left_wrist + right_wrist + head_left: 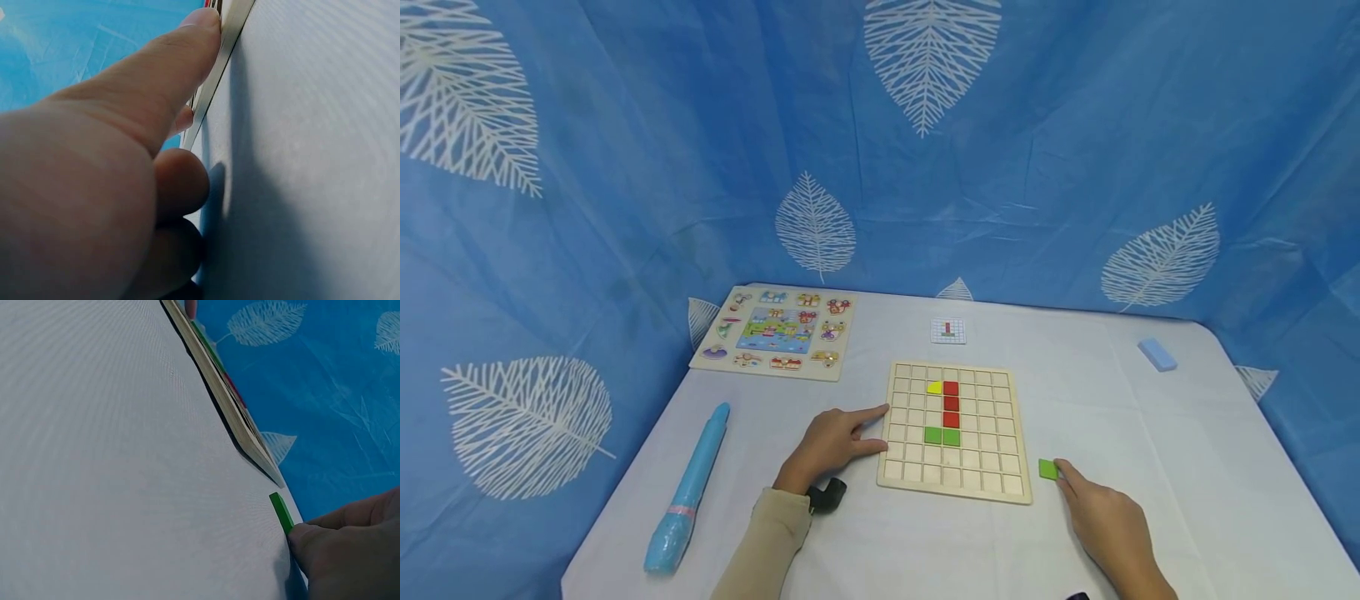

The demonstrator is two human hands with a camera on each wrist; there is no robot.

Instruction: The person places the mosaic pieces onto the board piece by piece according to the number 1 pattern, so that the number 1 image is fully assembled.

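Note:
A wooden grid board (992,492) lies mid-table and holds a yellow tile (934,387), a column of red tiles (951,402) and two green tiles (942,436). My left hand (882,427) rests at the board's left edge, with its straight index finger and thumb touching the rim. In the left wrist view the index finger (162,75) lies along the board's edge (219,62) and the other fingers are curled under. A loose green tile (1048,469) lies flat on the table just right of the board. My right hand (1075,483) touches its near end with a fingertip (306,536); the tile (281,511) shows edge-on there.
A picture puzzle board (772,332) sits at the back left. A wrapped blue tube (688,492) lies along the left edge. A small pattern card (948,331) is behind the grid board, and a pale blue block (1157,354) at the back right. Blue leaf-print cloth surrounds the table.

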